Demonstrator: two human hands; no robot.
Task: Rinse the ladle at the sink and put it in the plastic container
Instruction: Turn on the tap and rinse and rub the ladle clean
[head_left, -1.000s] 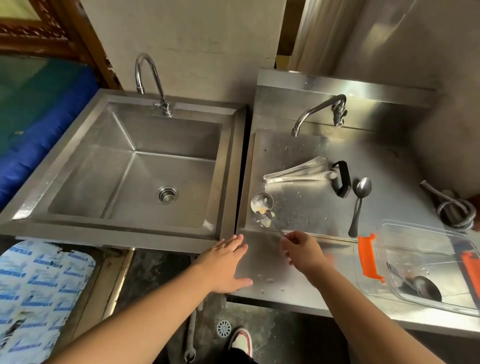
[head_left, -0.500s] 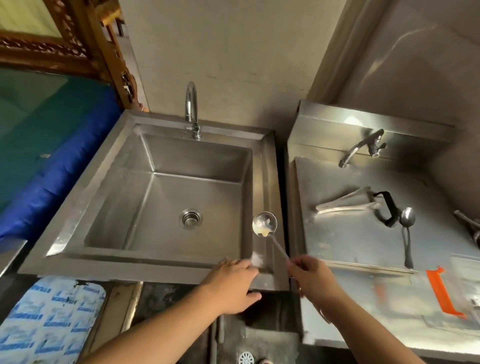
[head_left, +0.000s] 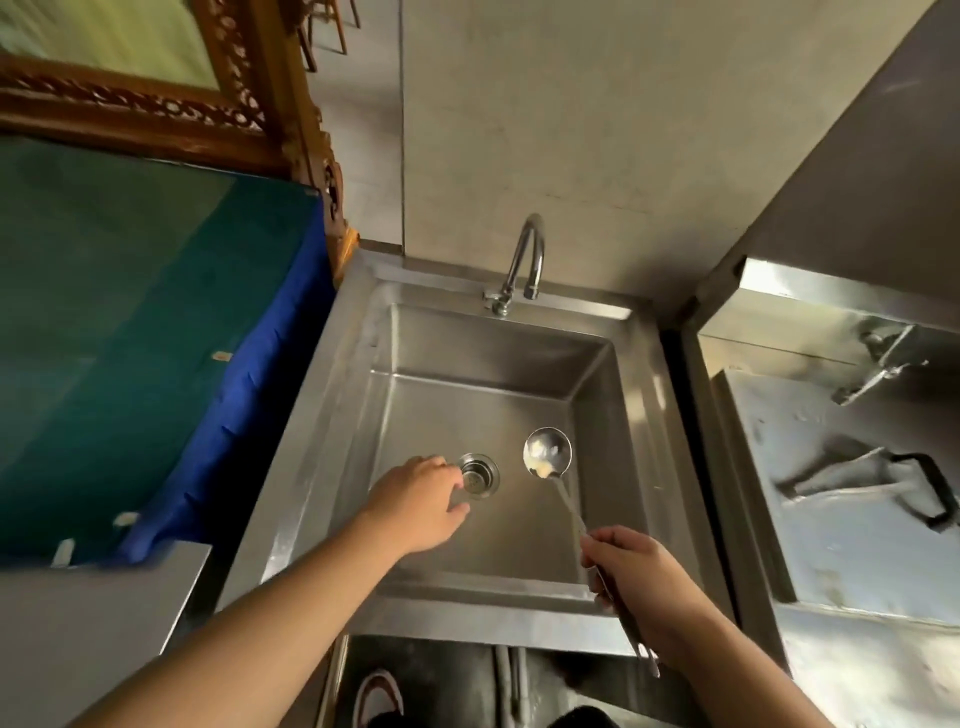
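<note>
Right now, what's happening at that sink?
A person holds a ladle by its handle in the right hand, its bowl over the sink with pale residue in it. The left hand reaches empty over the basin beside the drain. No water runs from the faucet, so rinsing hasn't started.

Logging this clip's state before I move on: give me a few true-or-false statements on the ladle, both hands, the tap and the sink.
1. The right hand holds the ladle by its handle. True.
2. The ladle's bowl is clean. False: pale residue sits in it.
3. Water runs from the tap. False: no stream shows.
4. The left hand is empty, over the sink near the drain. True.
5. The ladle's bowl hangs above the sink basin. True.
</note>
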